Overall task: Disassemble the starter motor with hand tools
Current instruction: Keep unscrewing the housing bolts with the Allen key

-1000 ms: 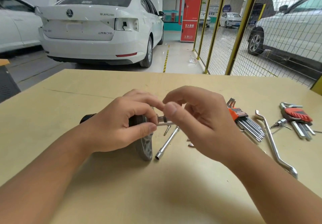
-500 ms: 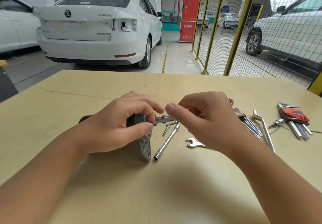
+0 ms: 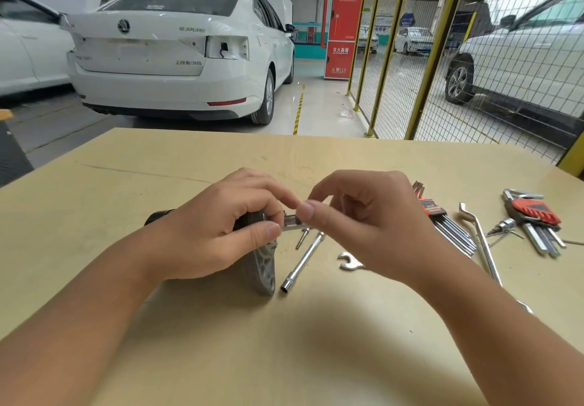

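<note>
Two hands, left hand (image 3: 202, 232) gripping starter motor (image 3: 260, 266), right hand (image 3: 363, 225) pinching its shaft

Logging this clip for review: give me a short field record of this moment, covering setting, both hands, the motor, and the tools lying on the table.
setting: wooden table in a car workshop
left hand: grips the starter motor, thumb and forefinger at its small metal part
right hand: pinches the same metal part from the other side
starter motor: lying on its side, finned end plate toward the tools
loose tools: socket wrench, open-end spanner, offset wrench, two hex key sets
small loose piece: bolt
</note>
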Available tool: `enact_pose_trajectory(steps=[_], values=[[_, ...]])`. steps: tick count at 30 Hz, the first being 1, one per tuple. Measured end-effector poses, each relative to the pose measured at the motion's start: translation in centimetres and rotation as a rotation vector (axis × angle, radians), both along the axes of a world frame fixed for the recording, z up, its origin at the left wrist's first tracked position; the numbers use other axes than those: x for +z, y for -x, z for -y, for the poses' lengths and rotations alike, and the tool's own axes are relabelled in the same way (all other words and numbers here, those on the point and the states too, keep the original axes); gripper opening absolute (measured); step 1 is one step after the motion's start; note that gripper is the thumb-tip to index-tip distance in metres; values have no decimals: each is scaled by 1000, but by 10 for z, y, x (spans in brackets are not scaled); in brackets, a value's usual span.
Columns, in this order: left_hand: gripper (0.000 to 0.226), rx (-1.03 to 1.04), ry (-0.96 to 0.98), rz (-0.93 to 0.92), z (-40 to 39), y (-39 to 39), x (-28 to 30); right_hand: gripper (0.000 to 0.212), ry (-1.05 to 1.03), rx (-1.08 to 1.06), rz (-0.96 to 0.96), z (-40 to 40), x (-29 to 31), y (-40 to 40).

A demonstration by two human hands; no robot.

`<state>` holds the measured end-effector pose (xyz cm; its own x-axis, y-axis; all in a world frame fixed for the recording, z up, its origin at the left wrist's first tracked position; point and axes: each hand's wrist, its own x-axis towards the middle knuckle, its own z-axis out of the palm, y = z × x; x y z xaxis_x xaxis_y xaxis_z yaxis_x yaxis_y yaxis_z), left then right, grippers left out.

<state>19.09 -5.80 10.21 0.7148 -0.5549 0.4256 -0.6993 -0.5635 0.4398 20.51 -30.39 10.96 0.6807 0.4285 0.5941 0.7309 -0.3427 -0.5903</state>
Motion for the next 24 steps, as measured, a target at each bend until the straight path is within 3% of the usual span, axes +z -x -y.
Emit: enact_pose_trajectory(steps=[6, 10, 16, 24], values=[[13, 5, 4, -22, -1, 0, 1, 25, -91, 52, -161, 9, 6, -4], [12, 6, 3, -16, -2, -2, 0, 21, -82, 63, -145, 10, 5, -6], [28, -2, -11, 19, -4, -4, -3, 17, -13, 42, -26, 11, 5, -7], [10, -19, 49, 23, -3, -2, 1, 31, -55, 197, -175, 8, 6, 1]])
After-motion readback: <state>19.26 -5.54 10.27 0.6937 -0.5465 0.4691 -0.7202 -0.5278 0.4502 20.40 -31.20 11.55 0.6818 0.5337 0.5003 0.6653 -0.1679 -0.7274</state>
